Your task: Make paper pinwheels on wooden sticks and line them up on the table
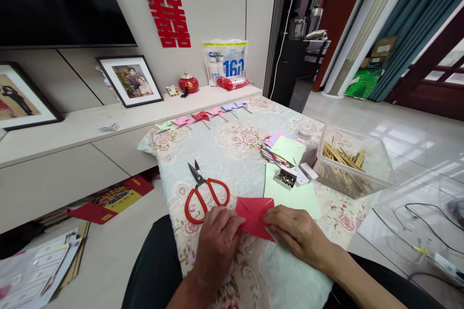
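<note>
Floral cloth covers the worktop, with a row of paper pinwheels at its far edge. At the near edge both hands, left hand and right hand, pinch a folded red paper square flat against the cloth (red-handled scissors lie just beside the left hand).

My left hand and right hand are resting on the folded paper; scissors are lying left of it, the stick box sitting far right.
</note>
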Action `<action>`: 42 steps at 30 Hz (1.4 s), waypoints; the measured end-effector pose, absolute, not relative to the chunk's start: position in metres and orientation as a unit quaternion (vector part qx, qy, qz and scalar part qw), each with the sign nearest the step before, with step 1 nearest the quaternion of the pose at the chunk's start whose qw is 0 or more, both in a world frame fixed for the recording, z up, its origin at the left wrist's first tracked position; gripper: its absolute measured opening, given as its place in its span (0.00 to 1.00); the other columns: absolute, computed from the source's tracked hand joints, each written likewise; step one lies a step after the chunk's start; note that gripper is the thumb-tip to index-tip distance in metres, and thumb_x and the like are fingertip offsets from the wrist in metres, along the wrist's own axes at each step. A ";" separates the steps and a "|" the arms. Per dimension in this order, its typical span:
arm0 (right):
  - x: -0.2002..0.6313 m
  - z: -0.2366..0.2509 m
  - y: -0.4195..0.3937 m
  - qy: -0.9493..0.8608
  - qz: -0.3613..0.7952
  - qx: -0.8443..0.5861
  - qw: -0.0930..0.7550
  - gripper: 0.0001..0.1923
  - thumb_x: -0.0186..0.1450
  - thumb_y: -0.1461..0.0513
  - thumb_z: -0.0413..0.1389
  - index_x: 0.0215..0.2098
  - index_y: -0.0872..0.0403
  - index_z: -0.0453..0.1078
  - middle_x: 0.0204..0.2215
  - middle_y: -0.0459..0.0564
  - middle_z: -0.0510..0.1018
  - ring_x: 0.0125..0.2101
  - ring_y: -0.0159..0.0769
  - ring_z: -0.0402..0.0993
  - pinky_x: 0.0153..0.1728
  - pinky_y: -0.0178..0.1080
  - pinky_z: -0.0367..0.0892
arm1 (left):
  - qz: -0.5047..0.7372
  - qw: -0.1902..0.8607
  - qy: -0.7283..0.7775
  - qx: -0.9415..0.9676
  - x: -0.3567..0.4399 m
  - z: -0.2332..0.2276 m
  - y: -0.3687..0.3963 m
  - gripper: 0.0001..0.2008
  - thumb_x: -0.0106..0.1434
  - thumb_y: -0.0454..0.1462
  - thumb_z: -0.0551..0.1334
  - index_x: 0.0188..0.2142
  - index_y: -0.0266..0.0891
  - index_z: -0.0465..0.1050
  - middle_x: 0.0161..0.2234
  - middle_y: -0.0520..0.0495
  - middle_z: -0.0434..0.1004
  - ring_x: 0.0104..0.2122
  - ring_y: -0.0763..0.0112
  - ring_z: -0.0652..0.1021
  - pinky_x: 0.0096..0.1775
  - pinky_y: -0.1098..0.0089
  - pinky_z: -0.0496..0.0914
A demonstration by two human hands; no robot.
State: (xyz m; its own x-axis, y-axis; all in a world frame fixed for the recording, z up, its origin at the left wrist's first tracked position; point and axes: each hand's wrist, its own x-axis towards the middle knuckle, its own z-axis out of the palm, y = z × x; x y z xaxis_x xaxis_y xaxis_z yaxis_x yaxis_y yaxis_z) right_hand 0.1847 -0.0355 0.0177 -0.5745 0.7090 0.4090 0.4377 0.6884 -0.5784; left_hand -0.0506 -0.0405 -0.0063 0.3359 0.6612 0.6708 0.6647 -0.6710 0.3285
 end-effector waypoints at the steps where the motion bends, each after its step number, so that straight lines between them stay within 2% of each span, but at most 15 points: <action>1: 0.185 0.017 -0.038 -0.868 0.213 -0.327 0.307 0.12 0.73 0.67 0.47 0.49 0.53 0.70 0.40 0.55 0.80 0.39 0.37 0.79 0.39 0.36 0.73 | -0.400 0.014 -0.402 -0.824 -0.052 -0.007 -0.043 0.09 0.69 0.28 0.56 0.40 0.38 0.75 0.34 0.46 0.76 0.36 0.61 0.72 0.38 0.61 0.69; 5: 0.186 0.015 -0.042 -0.882 0.228 -0.306 0.277 0.12 0.73 0.68 0.46 0.48 0.54 0.69 0.40 0.56 0.80 0.41 0.38 0.78 0.41 0.37 0.73 | -0.373 0.045 -0.394 -0.839 -0.055 -0.005 -0.051 0.10 0.69 0.28 0.55 0.39 0.36 0.76 0.33 0.44 0.77 0.37 0.60 0.72 0.38 0.60 0.68; 12: 0.187 0.019 -0.042 -0.880 0.265 -0.302 0.252 0.10 0.74 0.66 0.47 0.47 0.53 0.70 0.39 0.54 0.80 0.40 0.37 0.78 0.41 0.36 0.72 | -0.354 0.036 -0.379 -0.854 -0.059 -0.007 -0.056 0.11 0.70 0.29 0.55 0.39 0.36 0.76 0.33 0.45 0.78 0.38 0.60 0.73 0.39 0.60 0.67; 17: 0.194 0.025 -0.037 -0.852 0.279 -0.326 0.301 0.09 0.74 0.61 0.51 0.48 0.53 0.71 0.38 0.52 0.80 0.37 0.36 0.78 0.38 0.35 0.71 | -0.363 0.029 -0.372 -0.854 -0.063 -0.008 -0.057 0.12 0.70 0.29 0.53 0.41 0.36 0.76 0.34 0.45 0.80 0.39 0.59 0.74 0.40 0.60 0.68; 23: 0.200 0.027 -0.027 -0.847 0.242 -0.339 0.330 0.08 0.73 0.63 0.53 0.47 0.54 0.73 0.37 0.52 0.81 0.37 0.35 0.78 0.39 0.35 0.71 | -0.374 0.009 -0.357 -0.856 -0.071 -0.004 -0.058 0.12 0.70 0.28 0.54 0.43 0.37 0.76 0.36 0.46 0.82 0.42 0.59 0.76 0.43 0.60 0.68; 30: 0.195 0.030 -0.029 -0.860 0.229 -0.342 0.302 0.08 0.72 0.64 0.52 0.45 0.55 0.73 0.35 0.53 0.80 0.37 0.38 0.76 0.38 0.38 0.71 | -0.354 0.038 -0.328 -0.875 -0.067 0.000 -0.062 0.12 0.71 0.30 0.54 0.41 0.39 0.77 0.38 0.46 0.83 0.44 0.59 0.77 0.47 0.58 0.67; 36: 0.190 0.032 -0.030 -0.879 0.255 -0.347 0.204 0.10 0.71 0.67 0.51 0.43 0.53 0.74 0.35 0.51 0.81 0.38 0.39 0.73 0.39 0.39 0.69 | -0.342 0.046 -0.325 -0.881 -0.058 0.004 -0.072 0.11 0.69 0.28 0.55 0.38 0.38 0.76 0.38 0.46 0.83 0.44 0.58 0.77 0.49 0.56 0.64; 40: 0.187 0.028 -0.030 -0.886 0.252 -0.350 0.168 0.10 0.69 0.68 0.52 0.43 0.54 0.74 0.37 0.52 0.79 0.40 0.40 0.72 0.40 0.40 0.68 | -0.352 0.008 -0.307 -0.884 -0.054 0.003 -0.074 0.14 0.71 0.28 0.52 0.40 0.38 0.76 0.36 0.47 0.83 0.43 0.59 0.78 0.48 0.57 0.65; 42: 0.186 0.027 -0.029 -0.888 0.256 -0.349 0.157 0.10 0.69 0.69 0.52 0.43 0.54 0.74 0.38 0.52 0.79 0.41 0.40 0.72 0.41 0.40 0.68 | -0.352 -0.034 -0.303 -0.885 -0.055 0.002 -0.072 0.14 0.69 0.28 0.52 0.43 0.39 0.76 0.37 0.47 0.83 0.44 0.60 0.77 0.48 0.58 0.66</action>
State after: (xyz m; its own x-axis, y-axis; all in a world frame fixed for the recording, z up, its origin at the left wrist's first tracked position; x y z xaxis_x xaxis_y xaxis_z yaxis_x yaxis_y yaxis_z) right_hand 0.1864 -0.0295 0.0268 -0.7070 0.7001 0.0999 0.5390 0.6249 -0.5648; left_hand -0.0547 -0.0721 0.0025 0.5686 0.5606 0.6021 0.5130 -0.8138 0.2732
